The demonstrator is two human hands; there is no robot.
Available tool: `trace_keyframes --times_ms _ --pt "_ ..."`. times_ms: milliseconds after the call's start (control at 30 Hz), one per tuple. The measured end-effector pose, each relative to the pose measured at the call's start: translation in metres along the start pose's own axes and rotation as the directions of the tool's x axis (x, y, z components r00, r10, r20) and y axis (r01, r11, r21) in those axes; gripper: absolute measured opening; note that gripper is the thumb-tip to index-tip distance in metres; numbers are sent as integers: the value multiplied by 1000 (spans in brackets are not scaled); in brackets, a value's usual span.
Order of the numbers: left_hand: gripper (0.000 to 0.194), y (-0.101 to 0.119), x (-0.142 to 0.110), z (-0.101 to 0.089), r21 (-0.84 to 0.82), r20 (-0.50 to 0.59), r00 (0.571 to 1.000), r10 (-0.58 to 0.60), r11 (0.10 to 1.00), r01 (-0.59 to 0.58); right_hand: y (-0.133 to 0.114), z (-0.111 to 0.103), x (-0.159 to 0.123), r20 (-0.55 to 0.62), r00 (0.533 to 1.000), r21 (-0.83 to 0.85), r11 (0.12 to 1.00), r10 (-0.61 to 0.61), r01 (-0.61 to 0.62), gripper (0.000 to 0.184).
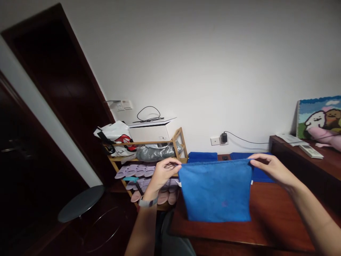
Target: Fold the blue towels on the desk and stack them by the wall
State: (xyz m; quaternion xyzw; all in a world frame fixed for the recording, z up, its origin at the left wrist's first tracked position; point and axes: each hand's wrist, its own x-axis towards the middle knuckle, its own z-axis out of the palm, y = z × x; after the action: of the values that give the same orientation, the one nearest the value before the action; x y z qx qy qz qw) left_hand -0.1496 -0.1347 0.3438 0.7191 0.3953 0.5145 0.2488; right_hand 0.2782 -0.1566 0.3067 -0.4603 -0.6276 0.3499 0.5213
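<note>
A blue cloth (217, 192) hangs upright and nearly flat above the reddish-brown wooden table (277, 206). My left hand (165, 172) pinches its upper left corner between thumb and fingers. At the upper right corner, my right hand (271, 169) grips it the same way. The top edge is stretched between both hands, and small white tags stick out at the two sides. Its lower edge reaches down close to the tabletop; whether it touches I cannot tell. Behind it lie darker blue folded cloths (203, 156), partly hidden.
A wooden shoe rack (182, 140) with several slippers (141, 170) stands left of the table, a white box (149, 132) on top. Further left is a round stool (81, 203). On the right, a cabinet (330, 170) bears a remote control (311, 151). A plugged-in adapter (224, 137) trails a cable.
</note>
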Motion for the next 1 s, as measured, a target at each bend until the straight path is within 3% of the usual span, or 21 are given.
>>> trace_keyframes --times_ms 100,267,400,500,600,700,767,833,900,1000 --pt "27 12 -11 -2 -47 36 996 -78 996 79 -1 -5 -19 -33 999 -50 998 -30 28 44" --pt "26 32 -28 -5 -76 36 993 -113 990 115 -14 -9 -45 -141 983 -108 989 -116 101 41" --pt "29 19 -20 -2 -95 -3 989 -145 985 144 -15 -5 -39 -191 976 -128 988 -108 85 42" --pt "28 -23 8 10 -110 22 986 -164 980 166 14 3 -6 -168 984 -120 992 -58 38 45" --pt "28 -91 44 36 -74 58 984 -171 982 175 69 19 47 -133 991 -166 986 0 -23 43" --pt "21 -161 64 72 149 18 973 -229 963 224 128 51 94 -179 981 -366 920 76 -138 36" --pt "18 -195 60 98 225 -24 971 -237 945 236 160 80 104 -243 964 -456 865 103 -208 40" --pt "17 -219 42 125 288 -35 975 -219 932 220 187 112 92 -291 950 -488 836 117 -253 44" --pt "18 -236 16 152 325 12 981 -191 929 177 214 146 61 -303 945 -552 786 121 -277 48" --pt "27 -256 -21 191 439 229 969 -91 898 -19 254 194 -7 -245 963 -735 627 111 -259 56"
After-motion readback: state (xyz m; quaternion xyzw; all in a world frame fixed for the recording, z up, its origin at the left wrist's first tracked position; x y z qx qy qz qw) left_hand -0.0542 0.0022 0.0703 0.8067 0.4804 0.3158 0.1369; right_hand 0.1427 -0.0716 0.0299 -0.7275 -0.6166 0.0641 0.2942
